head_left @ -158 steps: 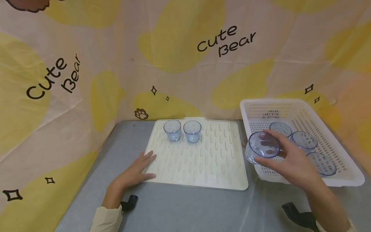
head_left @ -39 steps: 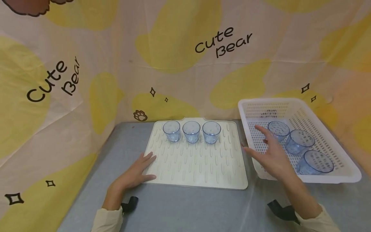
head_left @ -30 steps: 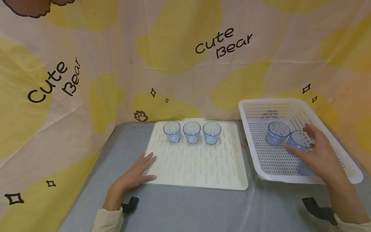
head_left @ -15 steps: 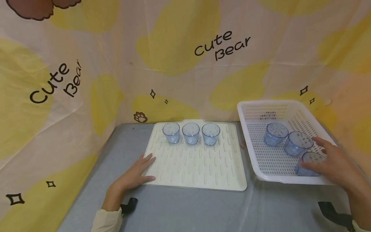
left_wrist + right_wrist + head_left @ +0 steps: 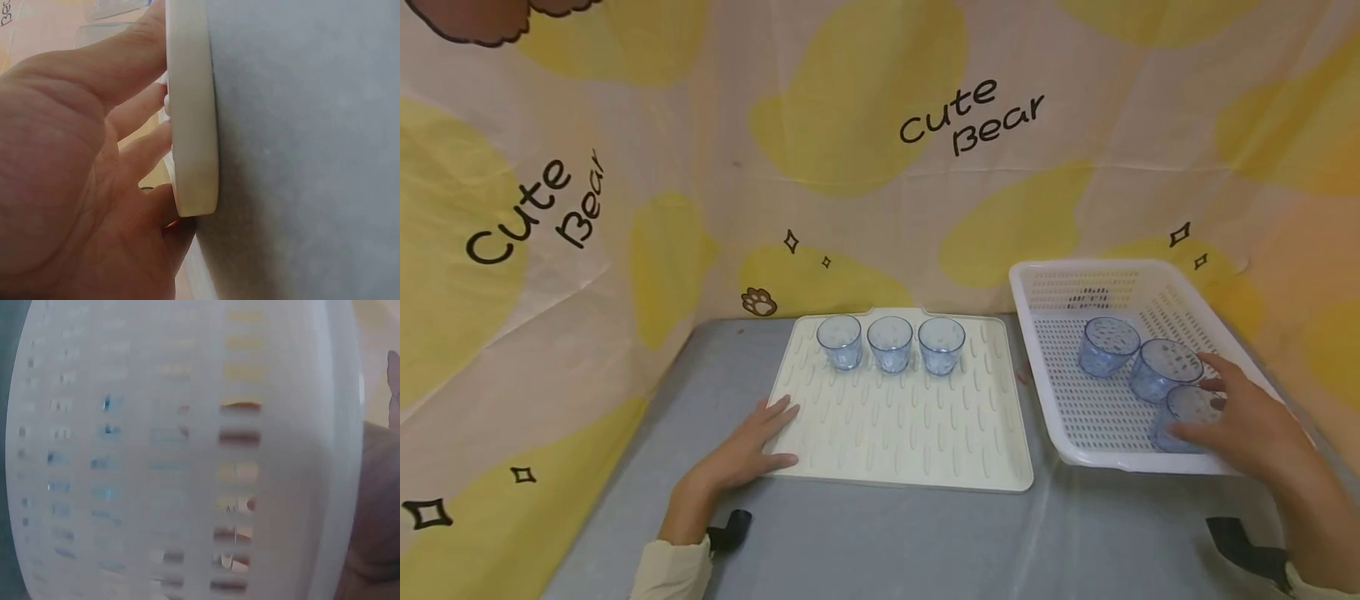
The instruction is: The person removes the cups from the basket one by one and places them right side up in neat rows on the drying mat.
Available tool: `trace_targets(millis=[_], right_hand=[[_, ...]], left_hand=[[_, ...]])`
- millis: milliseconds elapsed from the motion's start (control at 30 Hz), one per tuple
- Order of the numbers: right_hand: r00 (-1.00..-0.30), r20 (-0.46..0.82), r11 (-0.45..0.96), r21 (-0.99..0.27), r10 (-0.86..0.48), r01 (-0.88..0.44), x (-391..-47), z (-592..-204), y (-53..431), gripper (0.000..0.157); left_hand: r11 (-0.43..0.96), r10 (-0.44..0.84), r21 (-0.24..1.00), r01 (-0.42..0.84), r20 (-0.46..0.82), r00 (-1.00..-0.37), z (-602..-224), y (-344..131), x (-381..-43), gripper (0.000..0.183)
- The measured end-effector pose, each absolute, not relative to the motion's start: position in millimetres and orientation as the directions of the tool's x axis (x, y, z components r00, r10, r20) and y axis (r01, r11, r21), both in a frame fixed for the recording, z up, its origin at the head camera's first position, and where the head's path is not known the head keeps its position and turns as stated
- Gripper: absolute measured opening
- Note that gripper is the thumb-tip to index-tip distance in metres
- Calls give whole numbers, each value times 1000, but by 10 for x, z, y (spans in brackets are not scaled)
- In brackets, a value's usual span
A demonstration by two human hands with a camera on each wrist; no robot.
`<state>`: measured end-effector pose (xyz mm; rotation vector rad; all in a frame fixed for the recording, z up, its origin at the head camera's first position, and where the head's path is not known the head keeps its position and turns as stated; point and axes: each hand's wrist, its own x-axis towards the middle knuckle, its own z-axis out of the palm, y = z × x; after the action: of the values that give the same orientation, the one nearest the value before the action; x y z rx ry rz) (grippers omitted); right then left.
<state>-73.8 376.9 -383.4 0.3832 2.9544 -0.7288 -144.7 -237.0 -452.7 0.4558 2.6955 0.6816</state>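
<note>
A cream ridged draining board (image 5: 910, 433) lies on the table, with three clear blue glasses (image 5: 890, 346) upright in a row along its back. My left hand (image 5: 748, 446) rests on the board's left edge, fingers spread; the left wrist view shows the thumb and fingers over the board's rim (image 5: 194, 112). My right hand (image 5: 1255, 421) reaches into the white basket (image 5: 1120, 458), thumb and fingers round the nearest glass (image 5: 1176, 417), partly hidden by the hand. Two more glasses, a middle one (image 5: 1161, 379) and a back one (image 5: 1105, 354), stand beside it in the basket.
The slotted basket wall (image 5: 287, 456) fills most of the right wrist view. A printed cloth (image 5: 850, 125) hangs behind and at the left of the grey table (image 5: 865, 542). The basket stands close to the board's right side.
A third glass, earlier in my right hand, now stands on the board. The right hand has returned to the basket and gripped the nearest glass, which has shifted slightly left. The left hand stays put.
</note>
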Motion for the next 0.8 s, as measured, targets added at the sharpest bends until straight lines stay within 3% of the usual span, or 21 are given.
trace_targets(millis=[500, 800], right_hand=[[-999, -53, 868, -496, -3, 24, -919, -3867, 3348, 98], [-989, -146, 861, -505, -29, 50, -964, -3911, 3324, 108]], left_hand=[[833, 393, 492, 253, -204, -897, -4558, -2403, -1449, 84], [833, 391, 494, 250, -204, -898, -4525, -2386, -1441, 83]])
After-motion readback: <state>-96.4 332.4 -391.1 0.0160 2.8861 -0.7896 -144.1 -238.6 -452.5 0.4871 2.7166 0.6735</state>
